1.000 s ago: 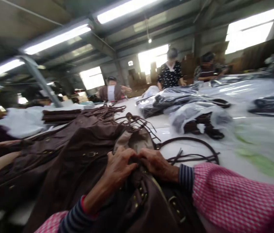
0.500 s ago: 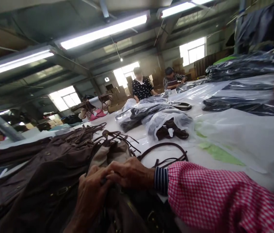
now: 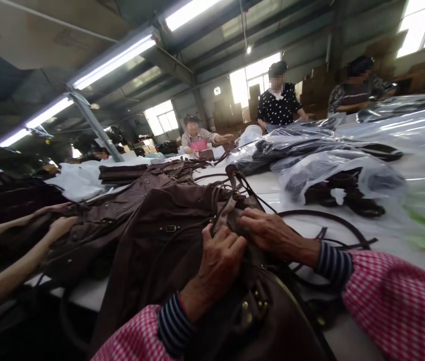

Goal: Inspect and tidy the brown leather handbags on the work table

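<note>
A dark brown handbag [image 3: 272, 321] with brass fittings and a gold zip lies before me, its beige lining [image 3: 229, 210] showing at the opening. My left hand [image 3: 222, 258] is closed, its curled fingers gripping the bag's edge by the lining. Just to the right, my right hand [image 3: 267, 231] pinches the same edge, fingertips partly hidden in the folds. Thin brown straps [image 3: 237, 180] stick up beyond my hands. Another brown bag [image 3: 170, 210] with a small buckle lies flat against the left side of this one.
Clear plastic-wrapped goods [image 3: 332, 175] lie beyond my right hand on the white table [image 3: 268, 186]. More brown bags [image 3: 122, 200] are heaped at left, where a co-worker's hands [image 3: 61, 228] hold one. Several people work across the table, including a person in polka dots [image 3: 278, 105].
The view has swung left, bringing a co-worker's arms into sight. My hands were close together over the lining and are now slightly apart, both still gripping the bag.
</note>
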Tool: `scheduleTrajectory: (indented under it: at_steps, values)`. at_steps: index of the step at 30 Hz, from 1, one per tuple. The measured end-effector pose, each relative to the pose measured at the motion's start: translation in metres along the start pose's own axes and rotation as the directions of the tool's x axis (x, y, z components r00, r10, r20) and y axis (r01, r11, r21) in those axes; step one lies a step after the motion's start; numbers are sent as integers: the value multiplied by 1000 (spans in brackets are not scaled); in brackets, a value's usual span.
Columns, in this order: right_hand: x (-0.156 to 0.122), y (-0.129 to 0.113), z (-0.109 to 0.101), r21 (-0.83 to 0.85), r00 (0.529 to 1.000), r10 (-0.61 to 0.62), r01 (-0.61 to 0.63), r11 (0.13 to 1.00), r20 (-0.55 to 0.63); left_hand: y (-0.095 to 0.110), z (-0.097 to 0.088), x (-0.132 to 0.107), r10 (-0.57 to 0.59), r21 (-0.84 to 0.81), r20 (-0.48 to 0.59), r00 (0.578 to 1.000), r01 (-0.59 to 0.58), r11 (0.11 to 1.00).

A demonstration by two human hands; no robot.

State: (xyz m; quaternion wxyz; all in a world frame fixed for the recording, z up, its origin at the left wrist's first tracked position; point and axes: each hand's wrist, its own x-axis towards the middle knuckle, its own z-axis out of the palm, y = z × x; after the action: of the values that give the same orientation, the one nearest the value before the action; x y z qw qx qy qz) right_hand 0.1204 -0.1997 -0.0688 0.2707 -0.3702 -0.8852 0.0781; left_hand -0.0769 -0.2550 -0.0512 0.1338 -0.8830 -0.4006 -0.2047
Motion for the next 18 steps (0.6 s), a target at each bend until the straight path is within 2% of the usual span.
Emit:
scheduleTrajectory:
  at_steps: [3,5,7,10,13,15,18]
  values:
    - [1,3,5,84,997,-22,16,996,74,-4,-13,7,174,31,15,985,-175,984]
    - [0,8,7,157,998,17,-26,987,64,-5,-22,10,277,10,67,958,-278,960]
    - [-2,12,8,194,999,36,-42,980,33,-5,-28,11,321,-27,124,939,-320,947]
    - [-1,12,8,180,1000,27,-28,983,9,-6,-27,7,247,-40,99,964,-244,969]
    - [5,11,1,153,1000,14,-18,988,22,-12,-13,4,161,-20,-21,987,-161,987]
    - [6,9,-11,128,999,25,-29,991,30,-18,-4,5,165,-14,-94,982,-167,986]
    - [-9,0,-45,98,999,27,-24,995,-26,-28,2,7,196,-16,-135,971,-200,980]
